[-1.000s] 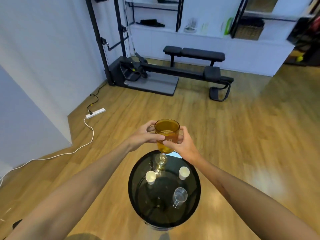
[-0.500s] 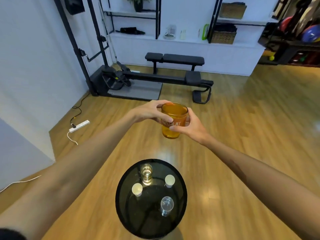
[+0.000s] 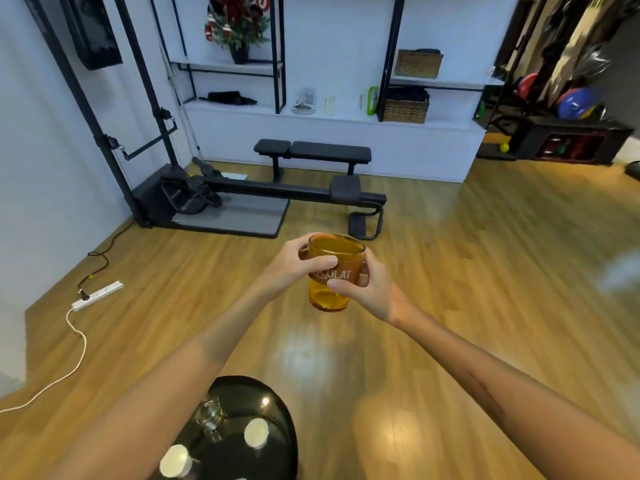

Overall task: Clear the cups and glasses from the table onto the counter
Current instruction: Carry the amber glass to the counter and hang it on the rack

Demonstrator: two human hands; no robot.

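At the far left a white cord (image 3: 74, 344) is running out of the picture, ending at a power strip (image 3: 98, 294) on the wood floor (image 3: 485, 271). The round black table (image 3: 277, 407) is being cut off by the bottom edge, so only its far part is showing. On it a clear glass (image 3: 211, 415) is standing, partly hidden behind the left forearm and hard to make out, with two small white cups (image 3: 176, 461) (image 3: 256, 433) near it.

The left hand (image 3: 294, 263) is gripping the amber glass (image 3: 334, 271) near its rim, thumb across the front. The glass is standing upright in the air, well above the floor and beyond the table, with its mouth opening upward and its long axis vertical. White letters on its side are partly covered by fingers. The right hand (image 3: 372, 289) is holding the same glass lower on its other side, thumb across the front.

Ahead, wide bare floor is lying open as far as the black bench (image 3: 311, 152) and the rowing machine (image 3: 242, 188). Behind them the white counter (image 3: 346, 119) is carrying small objects, too blurred to name. At the far right a dark rack with balls (image 3: 575, 103) is looking smeared.
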